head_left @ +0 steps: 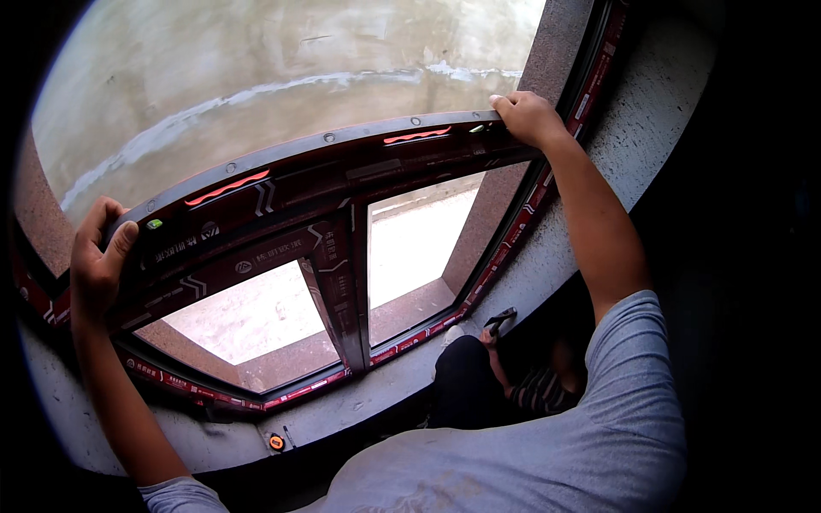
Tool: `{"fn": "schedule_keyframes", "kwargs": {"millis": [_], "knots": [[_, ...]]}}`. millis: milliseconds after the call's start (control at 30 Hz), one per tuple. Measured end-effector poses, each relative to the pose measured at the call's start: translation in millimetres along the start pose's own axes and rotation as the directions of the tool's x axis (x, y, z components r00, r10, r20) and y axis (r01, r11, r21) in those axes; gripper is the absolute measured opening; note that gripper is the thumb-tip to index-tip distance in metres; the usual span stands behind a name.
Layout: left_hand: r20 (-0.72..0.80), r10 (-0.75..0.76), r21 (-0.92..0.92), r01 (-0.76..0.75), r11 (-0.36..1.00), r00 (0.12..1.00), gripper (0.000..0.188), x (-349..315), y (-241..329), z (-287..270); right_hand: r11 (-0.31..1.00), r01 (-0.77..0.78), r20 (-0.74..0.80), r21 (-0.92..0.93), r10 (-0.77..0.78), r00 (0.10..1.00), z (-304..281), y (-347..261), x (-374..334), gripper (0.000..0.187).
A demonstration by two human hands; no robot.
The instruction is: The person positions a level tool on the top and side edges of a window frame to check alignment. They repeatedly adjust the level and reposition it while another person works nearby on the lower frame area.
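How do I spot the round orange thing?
Find the large dark red window frame. Below its bottom edge runs a pale grey ledge. On it, left of centre, sits the small round orange and black object, its bright orange setting it apart from the grey.

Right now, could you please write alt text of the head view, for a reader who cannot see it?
A person's left hand and right hand grip opposite ends of a dark red rail, above two bright openings of a window frame. A pale wall stands beyond.
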State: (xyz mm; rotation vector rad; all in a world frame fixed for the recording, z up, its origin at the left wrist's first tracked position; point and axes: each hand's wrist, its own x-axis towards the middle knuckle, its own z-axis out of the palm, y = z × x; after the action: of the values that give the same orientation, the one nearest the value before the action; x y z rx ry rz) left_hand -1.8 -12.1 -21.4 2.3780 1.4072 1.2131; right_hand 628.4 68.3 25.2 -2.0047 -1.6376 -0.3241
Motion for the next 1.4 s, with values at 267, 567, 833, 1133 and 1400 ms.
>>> {"fn": "schedule_keyframes", "kwargs": {"millis": [267,567,833,1133,1400], "knots": [[-0.113,0.049,0.174,-0.029,0.984,0.992,0.042,-6.7,3.5,4.5,0.991,0.003,0.026,0.132,-0.006,1.000,1.3,-0.9,-7.5,0.058],[-0.141,0.026,0.130,-0.007,0.992,0.990,0.037,-1.7,-18.0,-9.0,0.846,0.039,0.003,0.532,-0.048,0.999,3.0,12.6,0.9,0.048],[-0.036,0.018,-0.010,-0.019,1.000,0.999,0.035,8.2,-35.7,-20.2,0.742,0.286,0.104,0.606,-0.431,0.896,-6.9,3.8,-4.9,0.036],[-0.037,-0.037,-0.133,0.032,0.991,0.999,0.030,-1.7,-29.0,-17.6,0.817,0.294,0.328,0.497,-0.490,0.808,-38.2,-13.7,-6.7,0.047],[-0.133,0.039,-0.001,-0.039,0.999,0.990,0.031,-3.6,-24.4,-15.0,0.818,0.198,0.371,0.540,-0.443,0.816,-31.6,-28.3,-11.6,0.050]]}}
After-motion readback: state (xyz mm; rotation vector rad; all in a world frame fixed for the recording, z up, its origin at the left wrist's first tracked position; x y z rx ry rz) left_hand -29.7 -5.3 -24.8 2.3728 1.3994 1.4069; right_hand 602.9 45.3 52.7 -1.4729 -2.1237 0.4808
